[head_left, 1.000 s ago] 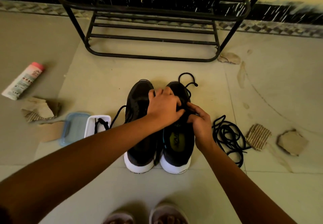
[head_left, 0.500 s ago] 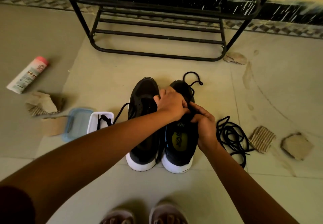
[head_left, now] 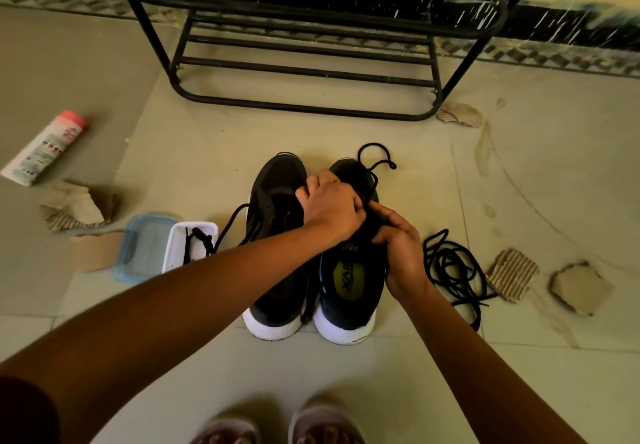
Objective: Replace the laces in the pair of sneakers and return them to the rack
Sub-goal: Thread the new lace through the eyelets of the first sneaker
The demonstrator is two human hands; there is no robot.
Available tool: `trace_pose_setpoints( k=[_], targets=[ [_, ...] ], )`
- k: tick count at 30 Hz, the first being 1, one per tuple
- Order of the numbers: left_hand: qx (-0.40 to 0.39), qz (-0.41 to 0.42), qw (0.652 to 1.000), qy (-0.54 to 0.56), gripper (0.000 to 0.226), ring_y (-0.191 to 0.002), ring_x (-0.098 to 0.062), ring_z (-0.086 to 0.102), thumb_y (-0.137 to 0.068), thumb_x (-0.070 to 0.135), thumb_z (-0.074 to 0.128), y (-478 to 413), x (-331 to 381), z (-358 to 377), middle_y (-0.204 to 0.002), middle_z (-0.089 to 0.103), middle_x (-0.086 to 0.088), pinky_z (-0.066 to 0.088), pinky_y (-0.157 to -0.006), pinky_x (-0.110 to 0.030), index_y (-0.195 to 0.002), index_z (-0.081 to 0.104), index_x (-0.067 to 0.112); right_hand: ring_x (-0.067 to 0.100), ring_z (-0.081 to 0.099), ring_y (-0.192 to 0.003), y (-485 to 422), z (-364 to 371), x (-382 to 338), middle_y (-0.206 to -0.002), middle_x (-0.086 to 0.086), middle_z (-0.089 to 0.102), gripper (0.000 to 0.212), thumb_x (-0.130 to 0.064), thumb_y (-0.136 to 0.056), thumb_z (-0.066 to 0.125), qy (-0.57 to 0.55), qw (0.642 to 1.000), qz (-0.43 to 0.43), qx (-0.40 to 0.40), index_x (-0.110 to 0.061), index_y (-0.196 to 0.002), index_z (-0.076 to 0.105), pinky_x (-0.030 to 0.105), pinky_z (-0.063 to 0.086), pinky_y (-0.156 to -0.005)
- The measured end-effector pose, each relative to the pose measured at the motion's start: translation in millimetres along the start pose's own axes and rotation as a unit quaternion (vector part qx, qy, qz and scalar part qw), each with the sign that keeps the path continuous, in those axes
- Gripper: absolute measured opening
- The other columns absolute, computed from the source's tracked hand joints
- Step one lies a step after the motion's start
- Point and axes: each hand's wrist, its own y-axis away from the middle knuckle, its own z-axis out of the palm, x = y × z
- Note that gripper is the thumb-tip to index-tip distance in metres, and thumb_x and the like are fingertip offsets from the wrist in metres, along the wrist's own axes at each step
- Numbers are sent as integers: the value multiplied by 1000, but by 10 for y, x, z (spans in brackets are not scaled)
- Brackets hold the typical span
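Note:
Two black sneakers with white soles stand side by side on the floor, the left sneaker (head_left: 273, 236) and the right sneaker (head_left: 349, 291). My left hand (head_left: 332, 210) reaches across and curls over the lacing area of the right sneaker. My right hand (head_left: 401, 243) pinches at the same spot from the right side. A black lace end (head_left: 375, 156) loops out past the right sneaker's toe. A loose pile of black laces (head_left: 453, 267) lies on the floor to the right. The empty black metal shoe rack (head_left: 304, 45) stands behind. What my fingers hold is hidden.
A white tray (head_left: 176, 253) with a black lace and a blue lid (head_left: 142, 249) lie left of the sneakers. A white tube with a pink cap (head_left: 45, 149) lies far left. Cardboard scraps (head_left: 512, 274) sit on both sides. My slippered feet (head_left: 277, 426) are at the bottom.
My hands stay on the right sneaker's lacing with only slight finger shifts. The view has shifted a little; the sneakers have not moved.

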Motion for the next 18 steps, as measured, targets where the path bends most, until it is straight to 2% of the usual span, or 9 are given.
trace_pose_setpoints(
  k=[2,4,8,13,15,18],
  targets=[
    [29,10,1000,-2,22,-120,-24,30,-80,38,65,20,-19,23,-124,38,-2,21,-99,-37,-101,65,30,19,63,-90,3,-4,1,-97,5,68,56,19,-72,34,6,1000,-3,0,-7,-113,63,28,52,-78],
    [54,25,998,-14,25,-117,-22,30,-78,38,67,34,-33,53,-120,38,-1,21,-98,-35,-102,65,30,21,62,-93,-1,-11,-1,-99,5,68,56,19,-72,34,10,1000,-2,0,-11,-107,65,32,51,-84],
    [75,23,997,-11,21,-117,-22,31,-79,38,67,23,-37,80,-120,39,0,20,-100,-37,-98,67,31,23,61,-98,-15,-36,-20,-102,6,68,57,20,-70,34,20,1000,5,-7,-14,-105,65,34,51,-87],
    [61,-11,998,19,17,-119,-23,30,-83,41,63,3,-24,98,-122,37,1,20,-100,-38,-98,69,35,25,61,-102,-34,-71,-42,-105,7,67,57,20,-71,34,20,1000,16,-14,-15,-103,66,36,50,-89],
    [58,-10,998,24,16,-118,-23,29,-83,41,63,-8,-31,105,-121,36,1,20,-100,-37,-97,68,34,26,60,-103,-37,-83,-47,-107,9,67,57,20,-71,34,23,999,21,-19,-15,-103,65,39,49,-92],
    [57,7,998,21,17,-118,-23,28,-83,38,62,-20,-36,125,-120,35,-1,20,-99,-36,-96,68,30,25,60,-100,-34,-88,-56,-107,9,67,57,19,-72,34,30,999,20,-27,-17,-103,65,36,50,-87]
  ],
)
